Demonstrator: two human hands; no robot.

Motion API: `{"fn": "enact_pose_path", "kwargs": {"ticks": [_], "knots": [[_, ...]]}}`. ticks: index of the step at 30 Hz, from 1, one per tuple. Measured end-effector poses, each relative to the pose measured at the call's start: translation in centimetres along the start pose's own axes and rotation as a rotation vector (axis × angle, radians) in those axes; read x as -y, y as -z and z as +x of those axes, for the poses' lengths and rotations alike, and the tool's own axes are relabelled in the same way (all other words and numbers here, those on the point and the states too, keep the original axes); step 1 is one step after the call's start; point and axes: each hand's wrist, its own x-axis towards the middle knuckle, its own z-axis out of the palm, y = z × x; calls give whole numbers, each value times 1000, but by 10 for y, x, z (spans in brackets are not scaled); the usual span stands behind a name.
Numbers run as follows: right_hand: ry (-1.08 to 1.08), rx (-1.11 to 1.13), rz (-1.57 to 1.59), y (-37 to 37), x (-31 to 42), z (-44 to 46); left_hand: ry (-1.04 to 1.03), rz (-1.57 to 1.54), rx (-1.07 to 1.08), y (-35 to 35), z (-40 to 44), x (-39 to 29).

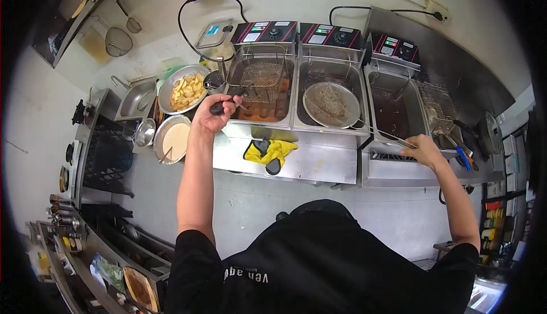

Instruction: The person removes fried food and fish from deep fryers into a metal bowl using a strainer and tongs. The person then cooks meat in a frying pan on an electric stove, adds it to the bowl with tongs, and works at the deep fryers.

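My left hand [218,113] is closed round the black handle of a wire fry basket [263,80], which is over the left fryer [288,121]. Dark oil with orange-brown tones shows below the basket. My right hand [423,150] grips the metal handle of a round skimmer [332,104]. Small brown crumbs lie on the skimmer, which is over the middle fryer [364,89]. The handle crosses the front of the right fryer [394,112], which holds dark oil.
Left of the fryers are a bowl of cut potatoes [187,91], a bowl of pale batter [172,143] and a small sink [135,102]. A yellow and black cloth or glove [270,153] lies on the front ledge. Another wire basket [437,109] stands at the right.
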Motion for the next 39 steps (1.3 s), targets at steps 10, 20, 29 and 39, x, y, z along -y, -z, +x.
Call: {"fn": "enact_pose_path", "kwargs": {"ticks": [10, 20, 29, 39], "knots": [[-17, 150, -67, 63, 33, 43, -3, -44, -6, 3, -6, -4], [-74, -162, -107, -26, 36, 53, -111, 111, -104, 4, -8, -1], [1, -305, -268, -19, 25, 21, -107, 327, -223, 8, -8, 13], [196, -474, -642, -11, 4, 52, -131, 429, -317, 5, -16, 7]]}}
